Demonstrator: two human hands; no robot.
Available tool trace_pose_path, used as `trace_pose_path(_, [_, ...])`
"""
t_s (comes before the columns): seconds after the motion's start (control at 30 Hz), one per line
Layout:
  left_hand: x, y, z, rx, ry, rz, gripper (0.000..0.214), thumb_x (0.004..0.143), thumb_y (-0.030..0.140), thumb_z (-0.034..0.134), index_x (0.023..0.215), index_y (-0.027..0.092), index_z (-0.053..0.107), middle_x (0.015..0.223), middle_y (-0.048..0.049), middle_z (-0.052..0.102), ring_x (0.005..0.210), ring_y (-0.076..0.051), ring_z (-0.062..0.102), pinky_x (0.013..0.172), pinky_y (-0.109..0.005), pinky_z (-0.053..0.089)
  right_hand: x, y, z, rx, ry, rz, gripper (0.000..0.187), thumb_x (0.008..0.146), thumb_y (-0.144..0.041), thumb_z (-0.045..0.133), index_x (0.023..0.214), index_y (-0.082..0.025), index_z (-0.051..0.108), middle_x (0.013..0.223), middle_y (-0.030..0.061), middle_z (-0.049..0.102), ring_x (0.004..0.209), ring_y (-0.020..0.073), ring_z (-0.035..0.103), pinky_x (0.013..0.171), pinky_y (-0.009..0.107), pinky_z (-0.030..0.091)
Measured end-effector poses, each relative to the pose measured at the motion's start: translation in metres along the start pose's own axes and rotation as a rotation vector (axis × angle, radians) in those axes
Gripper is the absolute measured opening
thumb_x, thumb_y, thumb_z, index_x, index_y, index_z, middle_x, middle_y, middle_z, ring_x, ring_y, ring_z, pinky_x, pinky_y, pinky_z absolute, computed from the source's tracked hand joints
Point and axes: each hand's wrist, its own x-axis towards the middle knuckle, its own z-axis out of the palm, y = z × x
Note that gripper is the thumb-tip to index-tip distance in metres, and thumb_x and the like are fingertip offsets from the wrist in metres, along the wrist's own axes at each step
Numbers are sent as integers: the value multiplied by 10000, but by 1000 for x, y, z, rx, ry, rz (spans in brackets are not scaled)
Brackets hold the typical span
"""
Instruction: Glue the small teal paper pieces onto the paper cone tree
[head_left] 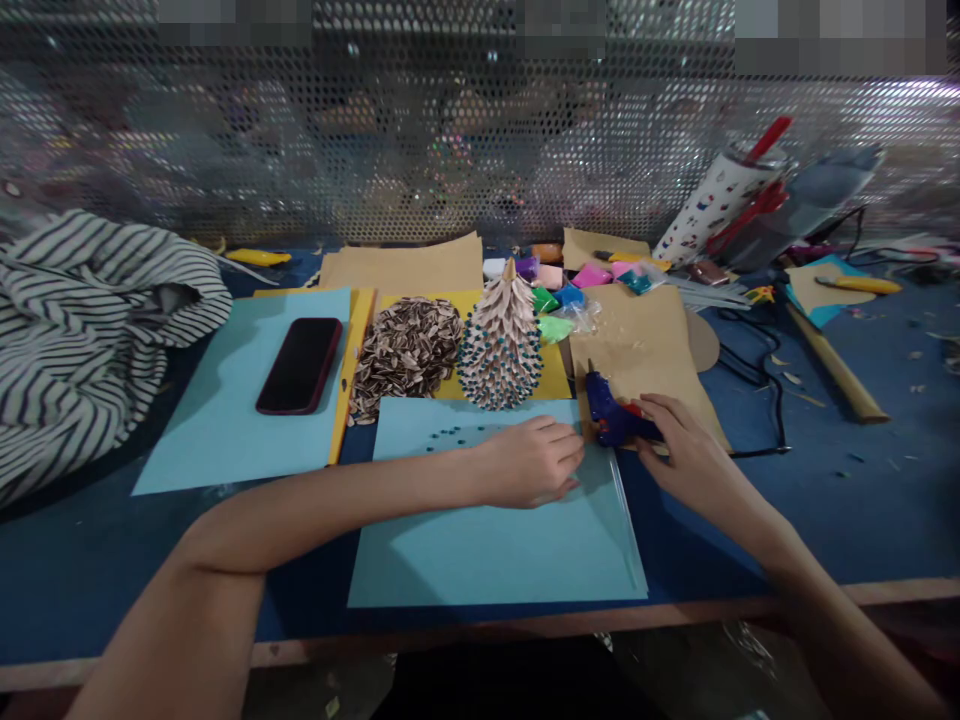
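Carefully now: glue gun (615, 412) in the right hand (697, 462), tiny teal beads (450, 440) near the left hand (529, 462)

Right hand closed around the back of the blue gun, tip angled up and away, over brown paper (645, 350). Left hand half curled, fingertips low over a light blue sheet (495, 540); any bead between them too small to tell. Beaded paper cone (500, 345) upright on a yellow sheet (555, 378), just beyond the blue sheet and right beside a heap of seed husks (405, 350).

Main dangers, by judgement: a burn from the gun's tip so close to bare fingers, if the gun is hot, which is impossible to tell from here. Loose beads easily scattered by a brush of the wrist. A tall, narrow cone, quick to topple if bumped. Also a black cord (765, 395) lying across the desk (862, 500), liable to snag and tug at the gun.
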Motion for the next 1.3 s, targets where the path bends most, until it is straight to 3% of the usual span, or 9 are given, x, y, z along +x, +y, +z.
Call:
trace_pose_path(0.07, [1, -1, 11, -27, -13, -3, 377, 940, 357, 490, 1095, 41, 628, 1120, -153, 672, 1055, -238, 607, 859, -340, 456, 1, 0, 0, -23, -1, -18, 391, 836, -215, 470, 1222, -173, 518, 1189, 156, 576, 1112, 322, 573, 919, 525, 505])
trace_pose_path(0.17, [4, -2, 18, -40, 3, -10, 365, 930, 353, 515, 1071, 41, 640, 1117, -158, 675, 1067, -239, 607, 882, -349, 440, 3, 0, 2, -26, -12, -46, 390, 836, -213, 477, 1222, -191, 527, 1185, 136, 587, 1083, 311, 589, 916, 518, 506])
trace_pose_path(0.6, [11, 7, 20, -87, -12, -41, 455, 934, 416, 454, 949, 19, 676, 1028, -190, 683, 959, -252, 623, 892, -354, 481, 17, 9, 1, 91, -14, -3, 333, 772, -137, 496, 1078, -207, 606, 1020, 86, 643, 958, 253, 641, 823, 429, 551])
trace_pose_path(0.87, [10, 5, 21, -160, -8, -74, 423, 922, 400, 495, 1015, 17, 647, 1030, -196, 671, 984, -252, 622, 898, -368, 485, 25, 17, -4, 95, 222, 82, 282, 800, -233, 542, 1077, -219, 597, 1017, 99, 635, 943, 268, 637, 791, 449, 549])
trace_pose_path(0.97, [13, 4, 20, -148, -60, -95, 450, 923, 411, 489, 1044, 3, 636, 1070, -198, 657, 992, -261, 623, 911, -361, 487, 28, 7, -16, 177, 278, 53, 273, 814, -233, 547, 1085, -227, 583, 1015, 93, 629, 907, 241, 635, 760, 404, 552])
trace_pose_path(1.13, [15, 4, 21, -139, -111, -120, 421, 926, 421, 481, 974, 41, 655, 1039, -165, 649, 933, -243, 642, 916, -344, 497, 31, -25, -34, 408, 249, 103, 285, 811, -319, 604, 1076, -217, 575, 950, 74, 638, 771, 207, 636, 648, 339, 541])
trace_pose_path(1.2, [12, 5, 17, -128, -57, -101, 396, 927, 408, 483, 948, 52, 655, 1003, -153, 652, 914, -232, 644, 907, -329, 501, 34, -40, -39, 443, 284, 155, 230, 802, -347, 634, 992, -227, 585, 831, 32, 635, 700, 189, 626, 614, 321, 528])
trace_pose_path(1.3, [4, 6, -2, -78, 134, -64, 309, 927, 329, 475, 877, 81, 651, 879, -110, 662, 799, -211, 644, 801, -327, 523, 40, -60, -44, 410, 293, 168, 144, 808, -351, 634, 881, -238, 582, 754, 6, 634, 632, 169, 615, 593, 308, 516])
